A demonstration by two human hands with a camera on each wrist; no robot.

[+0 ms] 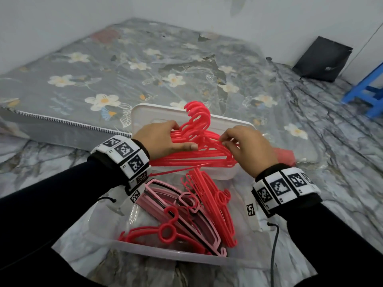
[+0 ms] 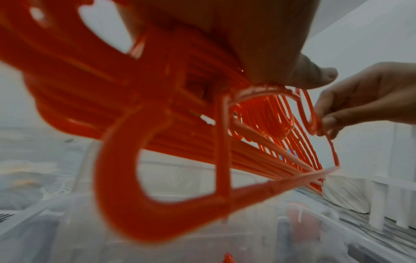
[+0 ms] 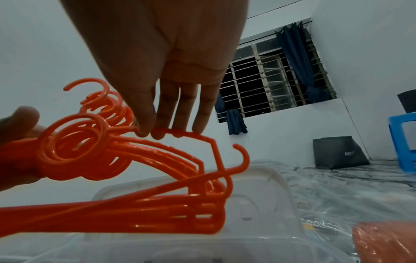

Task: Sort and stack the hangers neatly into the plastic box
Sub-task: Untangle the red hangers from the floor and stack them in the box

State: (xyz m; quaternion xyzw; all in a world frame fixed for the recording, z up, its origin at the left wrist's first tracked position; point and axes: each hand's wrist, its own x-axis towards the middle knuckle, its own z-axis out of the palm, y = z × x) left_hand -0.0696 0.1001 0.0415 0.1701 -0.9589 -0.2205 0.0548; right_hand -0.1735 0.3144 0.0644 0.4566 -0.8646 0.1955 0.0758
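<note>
A bundle of red hangers point(image 1: 199, 154) hangs over the far end of the clear plastic box point(image 1: 165, 251), hooks pointing away from me. My left hand point(image 1: 176, 137) grips the bundle by its necks, thumb laid across the front. My right hand point(image 1: 230, 141) pinches the shoulder of the outermost hanger point(image 2: 315, 124) at the bundle's right side, and its fingertips point(image 3: 157, 131) sit on that hanger's top edge. Inside the box lie pink hangers point(image 1: 176, 204) and more red hangers point(image 1: 215, 208), unevenly piled.
The box's white lid point(image 1: 141, 114) leans behind the bundle. A flower-print mattress point(image 1: 103, 79) fills the far left. A black bag point(image 1: 323, 59) and a blue stool point(image 1: 369, 90) stand at the right. A red cloth point(image 1: 286, 156) lies beyond my right hand.
</note>
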